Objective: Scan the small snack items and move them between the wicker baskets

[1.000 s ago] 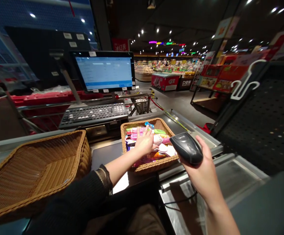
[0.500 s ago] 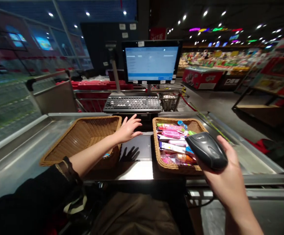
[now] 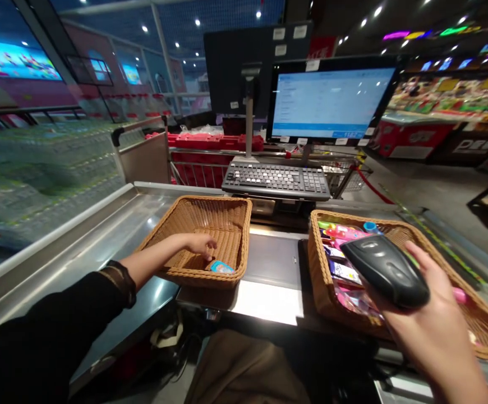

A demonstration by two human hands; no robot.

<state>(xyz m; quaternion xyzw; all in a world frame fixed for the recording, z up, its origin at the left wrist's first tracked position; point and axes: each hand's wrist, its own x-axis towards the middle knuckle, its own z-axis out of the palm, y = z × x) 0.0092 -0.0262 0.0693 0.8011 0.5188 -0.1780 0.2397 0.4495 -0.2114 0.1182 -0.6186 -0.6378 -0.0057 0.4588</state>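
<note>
My left hand (image 3: pixel 201 244) reaches into the left wicker basket (image 3: pixel 247 235), its fingers bent loosely downward with nothing held in them. Just below the fingertips lies a small blue packet (image 3: pixel 222 267) on the basket's floor, with a little space between. In my right hand (image 3: pixel 441 314) is a black barcode scanner (image 3: pixel 389 269), its head tilted toward the left; the handle is hidden by the palm. Beneath it stands the right wicker basket (image 3: pixel 317 269), filled with several colourful packaged goods, among them a dark blue and white packet (image 3: pixel 345 271) and a blue cap (image 3: pixel 370 226).
Between the baskets is a flat grey plate (image 3: pixel 271 261) set in the metal counter (image 3: pixel 143 224). A keyboard (image 3: pixel 275 178) and a lit monitor (image 3: pixel 332 104) stand behind, beside a scanner post (image 3: pixel 249 123). A shopping cart (image 3: pixel 202 168) is beyond the counter.
My left hand has moved from above the grey plate down into the left basket. The view has turned left. My right hand still holds the barcode scanner over the right basket.
</note>
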